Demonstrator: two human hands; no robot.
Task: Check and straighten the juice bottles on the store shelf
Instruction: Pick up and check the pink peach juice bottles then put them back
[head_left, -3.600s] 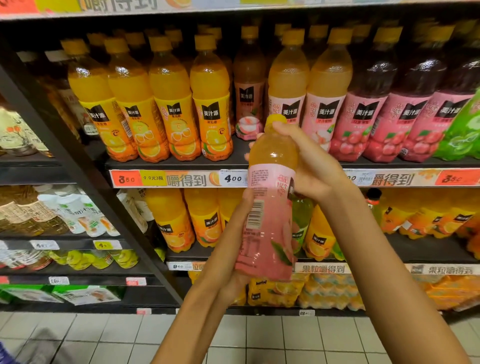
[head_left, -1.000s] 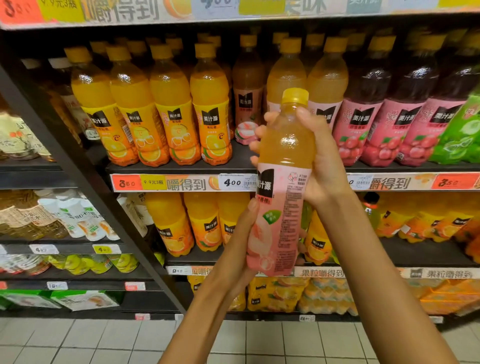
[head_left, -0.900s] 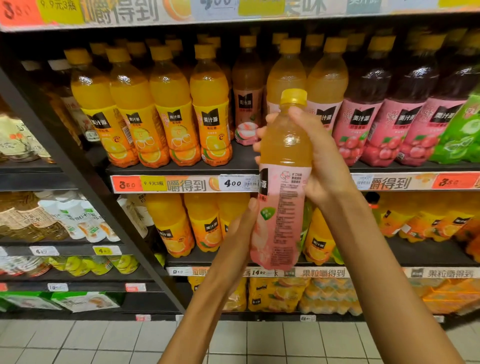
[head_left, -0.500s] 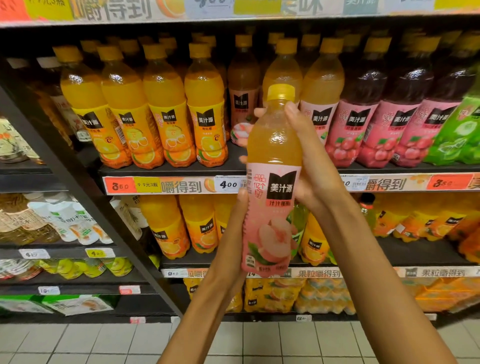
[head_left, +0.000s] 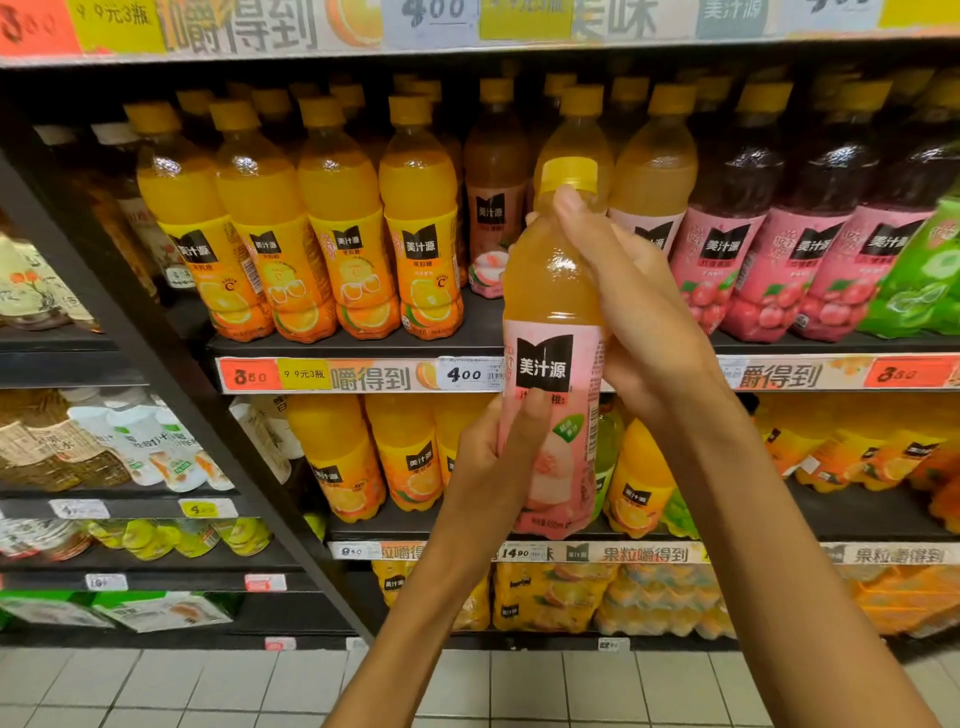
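The peach juice bottle (head_left: 553, 364) is held up in the air in front of the shelf (head_left: 358, 345), and both hands are on it. The right hand (head_left: 644, 332) wraps round the top part, with its fingers curled over the shoulder just under the yellow cap (head_left: 570, 174). The left hand (head_left: 493, 462) holds the bottom part, with its thumb pressed on the front of the pink label. So the bottle stands almost straight up between the two hands, cap above the right hand and base below the left hand. Its long way runs up and down, tipped only a tiny bit. The label with the black logo faces the person. Past the hands, further away, is a gap in the front row, between the orange juice bottles (head_left: 421, 223) off to the left of the hands and the other peach bottles (head_left: 652, 176) behind the right hand. One pink bottle (head_left: 493, 192) sits deep at the back of that gap. The gap lies a little up and to the left from the hands. I think the next move is to push the bottle forward into that gap, standing up, label out. The right hand is nearer the shelf, so it would likely guide it in.
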